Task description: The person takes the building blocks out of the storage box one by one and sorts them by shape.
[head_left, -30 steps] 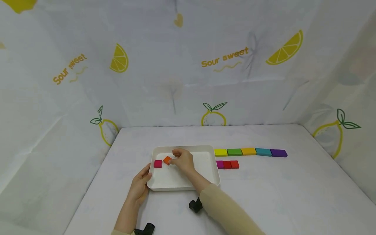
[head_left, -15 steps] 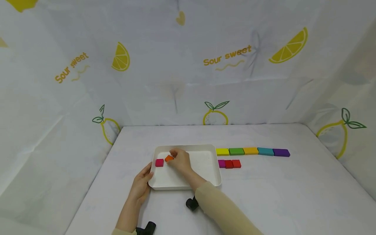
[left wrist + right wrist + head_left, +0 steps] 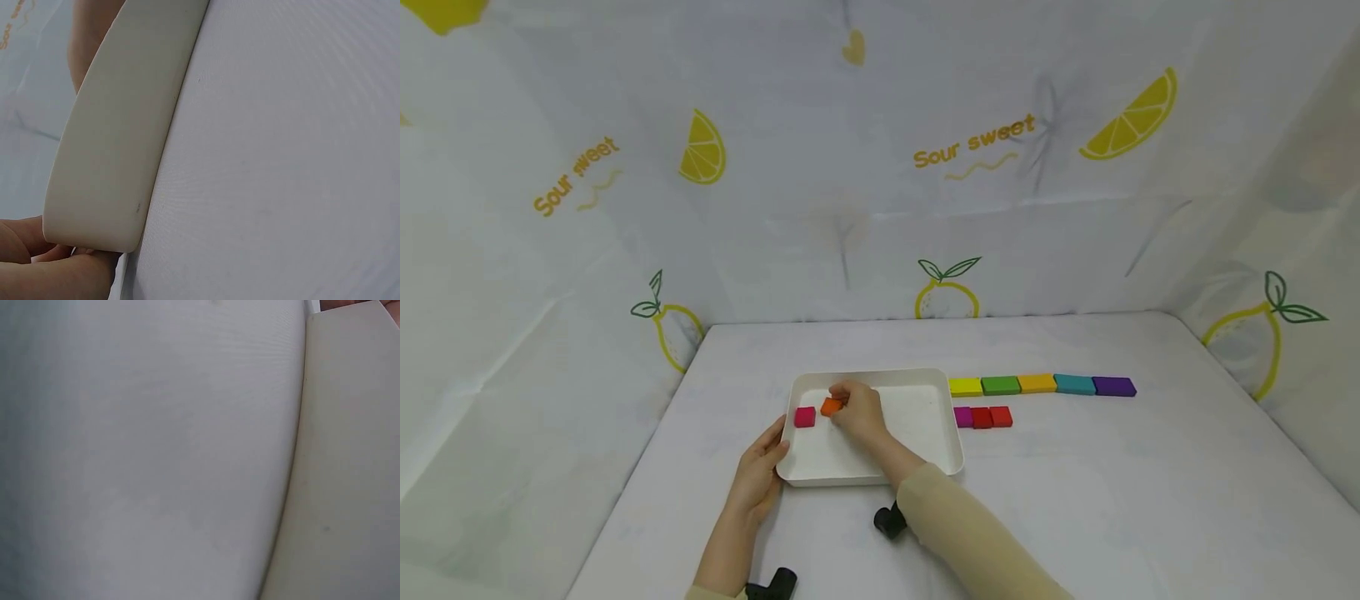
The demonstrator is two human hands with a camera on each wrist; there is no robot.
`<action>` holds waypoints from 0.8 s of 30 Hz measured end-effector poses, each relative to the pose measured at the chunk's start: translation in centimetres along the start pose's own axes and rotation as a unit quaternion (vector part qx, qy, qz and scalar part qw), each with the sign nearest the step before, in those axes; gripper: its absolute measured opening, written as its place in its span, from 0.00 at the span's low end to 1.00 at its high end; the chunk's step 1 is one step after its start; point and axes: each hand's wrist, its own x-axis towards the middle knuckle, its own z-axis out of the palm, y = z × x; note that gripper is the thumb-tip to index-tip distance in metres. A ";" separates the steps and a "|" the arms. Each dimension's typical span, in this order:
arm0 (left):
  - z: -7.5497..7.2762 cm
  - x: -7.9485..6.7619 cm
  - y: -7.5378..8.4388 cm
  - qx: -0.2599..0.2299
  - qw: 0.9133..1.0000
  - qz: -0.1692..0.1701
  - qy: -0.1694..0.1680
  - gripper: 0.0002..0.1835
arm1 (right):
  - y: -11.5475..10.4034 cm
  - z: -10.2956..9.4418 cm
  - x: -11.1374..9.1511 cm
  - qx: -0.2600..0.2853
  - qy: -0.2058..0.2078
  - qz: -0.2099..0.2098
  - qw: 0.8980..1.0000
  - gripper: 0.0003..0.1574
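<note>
A white rectangular tray (image 3: pixel 917 429) lies on the table in the head view. My left hand (image 3: pixel 757 477) holds its left edge, the thumb by the rim; in the left wrist view, fingers (image 3: pixel 59 278) touch the end of the tray wall (image 3: pixel 119 144). Over the tray, my right hand (image 3: pixel 862 415) pinches a small orange block (image 3: pixel 831 407) between thumb and fingers. Just left of it, a pinkish-red block (image 3: pixel 805 417) rests on the tray floor, apart from the orange one. The right wrist view has only the tray's outer wall (image 3: pixel 350 456) and cloth, with the pinching fingers out of sight.
Right of the tray, a row of yellow, green, orange-yellow, blue and purple blocks (image 3: pixel 1037 383) runs along the white table (image 3: pixel 1112 500). Nearer stands a shorter row of a magenta block (image 3: pixel 962 417) and two red blocks (image 3: pixel 991 417). A lemon-print cloth (image 3: pixel 820 167) hangs behind.
The orange block has turned from a diagonal angle to sit straighter, still at my right fingertips. My right hand has shifted slightly left. The left hand keeps its place on the tray.
</note>
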 end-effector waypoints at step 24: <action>0.0 -0.1 0.1 -0.006 1.000 -0.003 0.005 0.30 | -0.1 -5.7 -2.1 0.052 0.022 0.000 0.998 0.26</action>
